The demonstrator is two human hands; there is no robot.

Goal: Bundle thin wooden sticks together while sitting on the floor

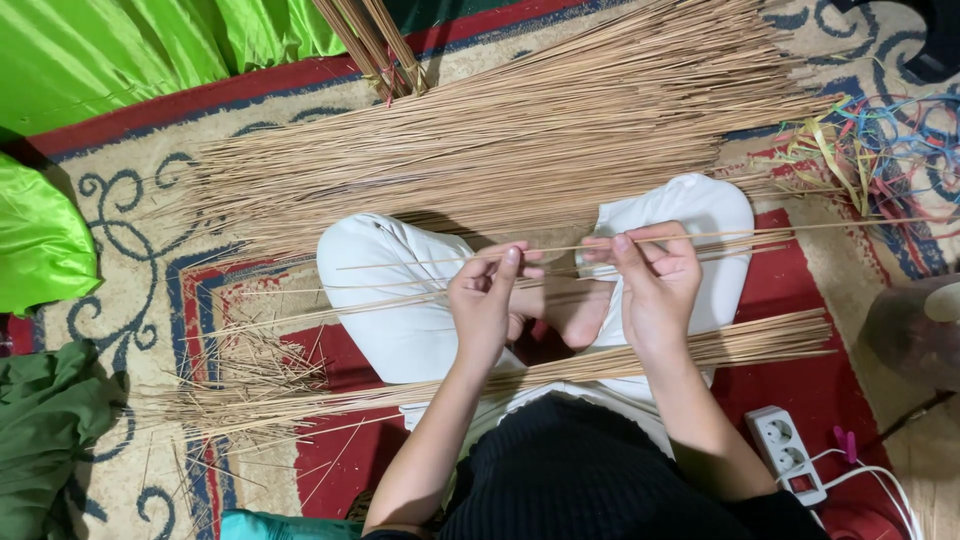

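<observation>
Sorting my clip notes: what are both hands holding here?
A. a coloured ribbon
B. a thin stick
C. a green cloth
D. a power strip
B: the left hand and right hand each pinch the same thin stick, which lies across the lap.

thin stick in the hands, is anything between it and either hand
Nothing visible does. The left hand and the right hand both pinch the thin stick directly with their fingertips. It runs above the white-trousered legs, apart from the big stick pile beyond.
</observation>
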